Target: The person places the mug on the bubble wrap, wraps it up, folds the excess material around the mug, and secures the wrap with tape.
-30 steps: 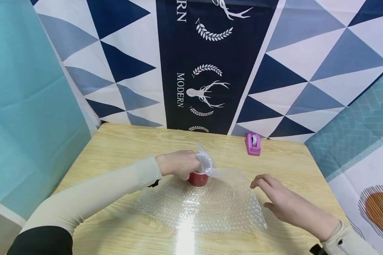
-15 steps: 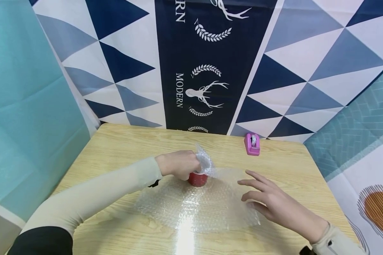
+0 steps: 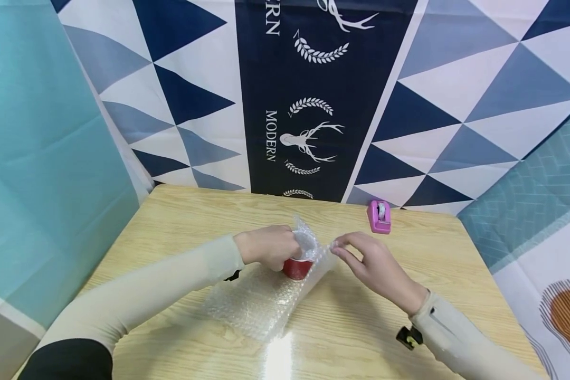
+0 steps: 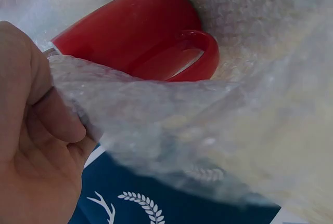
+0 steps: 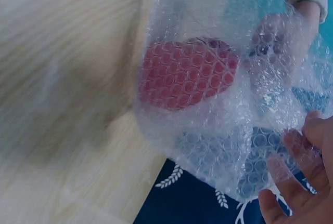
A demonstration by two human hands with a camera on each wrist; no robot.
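A red mug (image 3: 296, 269) stands on a sheet of bubble wrap (image 3: 254, 306), part of which is bunched at its mouth. My left hand (image 3: 269, 247) grips the wrap at the mug's rim with curled fingers. In the left wrist view the mug's handle (image 4: 205, 63) shows, a fold of wrap lying across its lower side. Between thumb and fingers, my right hand (image 3: 370, 264) pinches the raised right edge of the sheet, to the right of the mug. Through the clear bubbles the mug (image 5: 187, 73) shows red in the right wrist view.
A pink tape dispenser (image 3: 380, 216) sits near the back right edge of the wooden table (image 3: 190, 211). Patterned cloth (image 3: 294, 79) hangs right behind the table, and teal cloth (image 3: 38, 132) hangs at the left.
My right hand has moved from the right of the sheet up and left toward the mug, taking hold of the wrap's right side and folding it over. The left hand has stayed put.
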